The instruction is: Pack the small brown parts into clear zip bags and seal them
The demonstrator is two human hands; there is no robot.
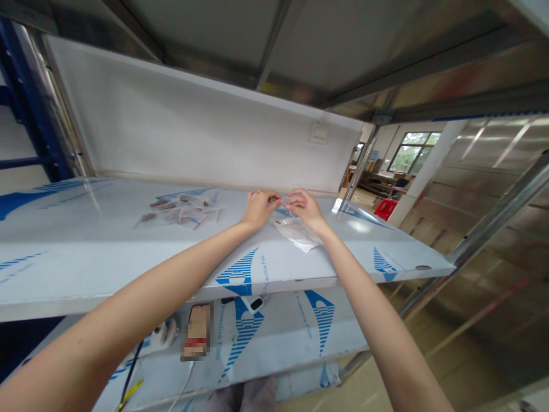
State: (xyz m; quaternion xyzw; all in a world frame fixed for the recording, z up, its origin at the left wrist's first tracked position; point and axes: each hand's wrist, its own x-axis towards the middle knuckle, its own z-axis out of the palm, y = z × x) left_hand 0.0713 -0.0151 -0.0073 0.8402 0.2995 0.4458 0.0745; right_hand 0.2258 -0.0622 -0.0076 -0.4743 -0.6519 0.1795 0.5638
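Note:
Both hands meet above the upper shelf, their fingertips close together. My left hand (259, 207) has its fingers bent and pinched on a small clear plastic bag. From the right, my right hand (305, 208) pinches the same clear bag, which is hard to make out between the fingers. Just below my right hand lies a whitish plastic bag (297, 233) on the film-covered shelf (171, 260). To the left of my hands, several clear bags (182, 210) with brownish contents lie in a loose pile.
On the lower shelf (287, 329) are a phone (197, 332) with a white cable, a white device (254, 303) and a white power strip (160, 336). A metal post (476, 234) stands at the right. Metal beams cross overhead.

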